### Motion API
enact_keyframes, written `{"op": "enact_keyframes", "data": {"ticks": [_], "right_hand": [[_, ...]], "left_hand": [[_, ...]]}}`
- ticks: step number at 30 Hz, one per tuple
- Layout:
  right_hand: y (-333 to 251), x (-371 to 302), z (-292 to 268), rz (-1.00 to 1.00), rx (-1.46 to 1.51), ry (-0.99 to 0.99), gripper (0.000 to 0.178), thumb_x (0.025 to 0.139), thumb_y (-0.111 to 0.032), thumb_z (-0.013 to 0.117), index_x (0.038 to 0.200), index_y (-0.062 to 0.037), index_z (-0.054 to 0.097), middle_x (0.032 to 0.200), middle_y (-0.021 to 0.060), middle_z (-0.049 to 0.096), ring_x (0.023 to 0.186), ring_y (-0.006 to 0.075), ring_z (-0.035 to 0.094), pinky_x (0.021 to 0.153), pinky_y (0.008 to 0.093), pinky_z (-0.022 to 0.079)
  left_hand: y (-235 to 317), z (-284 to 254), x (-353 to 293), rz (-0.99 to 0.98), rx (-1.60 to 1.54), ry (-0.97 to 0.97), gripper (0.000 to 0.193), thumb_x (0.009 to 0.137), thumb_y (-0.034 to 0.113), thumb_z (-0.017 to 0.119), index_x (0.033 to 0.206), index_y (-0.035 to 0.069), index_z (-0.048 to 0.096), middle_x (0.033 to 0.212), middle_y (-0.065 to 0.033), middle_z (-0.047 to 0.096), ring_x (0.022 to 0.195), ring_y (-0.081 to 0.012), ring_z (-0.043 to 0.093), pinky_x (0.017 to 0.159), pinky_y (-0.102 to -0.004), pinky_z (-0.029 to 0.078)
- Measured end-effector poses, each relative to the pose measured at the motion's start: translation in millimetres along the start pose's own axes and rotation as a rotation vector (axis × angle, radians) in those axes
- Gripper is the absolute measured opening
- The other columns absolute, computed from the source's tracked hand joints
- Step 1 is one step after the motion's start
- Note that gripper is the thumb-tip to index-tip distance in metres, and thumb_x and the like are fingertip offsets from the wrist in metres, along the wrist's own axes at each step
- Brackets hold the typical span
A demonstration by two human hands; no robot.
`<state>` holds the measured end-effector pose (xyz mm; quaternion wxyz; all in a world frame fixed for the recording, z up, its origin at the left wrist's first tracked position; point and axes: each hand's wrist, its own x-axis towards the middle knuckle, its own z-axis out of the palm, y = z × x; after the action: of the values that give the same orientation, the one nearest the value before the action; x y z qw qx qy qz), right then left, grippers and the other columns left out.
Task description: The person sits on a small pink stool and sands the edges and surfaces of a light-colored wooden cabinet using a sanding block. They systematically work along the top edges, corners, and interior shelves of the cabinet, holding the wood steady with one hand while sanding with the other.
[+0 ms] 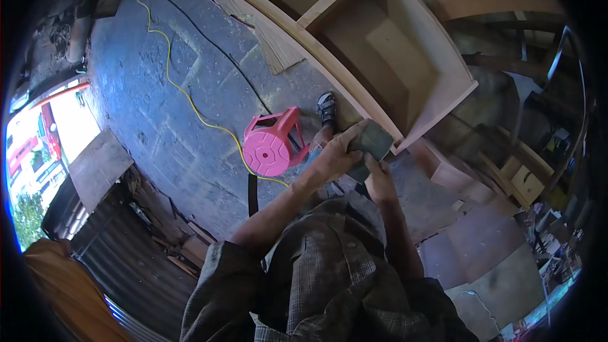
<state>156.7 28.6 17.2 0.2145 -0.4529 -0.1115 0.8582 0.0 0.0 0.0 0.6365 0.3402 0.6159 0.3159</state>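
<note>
Hand-held item: one dark grey-green sheet (373, 138), thin, apparently folded or in two pieces, use-worn or not cannot be told. Location: in front of the person, between the two hands, close beside the near corner of the open wooden cabinet (346, 85); whether it touches the wood cannot be told.

Left hand (340, 156): fingers closed on the sheet's left side, one finger laid along its edge.

Right hand (380, 185): closed on the lower part of the sheet, thumb on top, the other fingertips mostly hidden.

Surroundings: pink plastic stool (267, 151), upright on the concrete floor (149, 130), left of the hands; yellow cord (202, 119), running past the stool's left side; dark cord (223, 52), trailing toward the stool; sandalled foot (327, 107), between stool and cabinet.

Hazards, by judgement:
- Sheet: could tear off line or crease unevenly, should the two hands pull against each other.
- Grip: could slip, should the surface be dusty or the thumbs ease off.
- Knuckles: could knock the cabinet corner, should a sharp tug carry the hands toward it.
- Cabinet edge: could be scratched, if the sheet is abrasive and brushes the wood.
- Footing: a step to the left could catch the stool or a cord, the space there being crowded.
</note>
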Motion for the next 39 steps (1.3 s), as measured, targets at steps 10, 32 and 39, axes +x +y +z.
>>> {"op": "enact_keyframes", "data": {"ticks": [10, 32, 39], "right_hand": [[-62, -5, -22, -0.2, -0.578, 0.163, 0.035, 0.089, -0.024, 0.056, 0.109, 0.0029, 0.061, 0.097, 0.009, 0.065, 0.087, 0.016, 0.059, 0.081, 0.0301, 0.046], [0, 116, 84, 0.171, -0.036, 0.042, 0.063, 0.094, -0.06, 0.029, 0.119, -0.008, 0.053, 0.094, 0.0124, 0.064, 0.08, 0.0245, 0.063, 0.064, 0.0366, 0.052], [-8, 189, 216, 0.059, -0.167, 0.024, 0.064, 0.092, -0.061, 0.035, 0.114, -0.0041, 0.055, 0.097, 0.0113, 0.064, 0.084, 0.0242, 0.064, 0.066, 0.0364, 0.054]], "left_hand": [[11, 7, -69, 0.109, 0.313, 0.438, 0.043, 0.087, 0.005, 0.051, 0.13, 0.004, 0.048, 0.096, -0.0186, 0.056, 0.093, -0.0312, 0.06, 0.08, -0.0359, 0.049], [-43, -232, -86, 0.361, 0.754, 0.151, 0.03, 0.09, 0.015, 0.049, 0.117, 0.003, 0.058, 0.103, -0.0185, 0.06, 0.099, -0.0352, 0.057, 0.085, -0.041, 0.046], [-73, -342, -62, 0.331, 0.579, 0.188, 0.023, 0.077, 0.009, 0.057, 0.099, 0.005, 0.063, 0.092, -0.0155, 0.061, 0.093, -0.0337, 0.059, 0.079, -0.0402, 0.048]]}}
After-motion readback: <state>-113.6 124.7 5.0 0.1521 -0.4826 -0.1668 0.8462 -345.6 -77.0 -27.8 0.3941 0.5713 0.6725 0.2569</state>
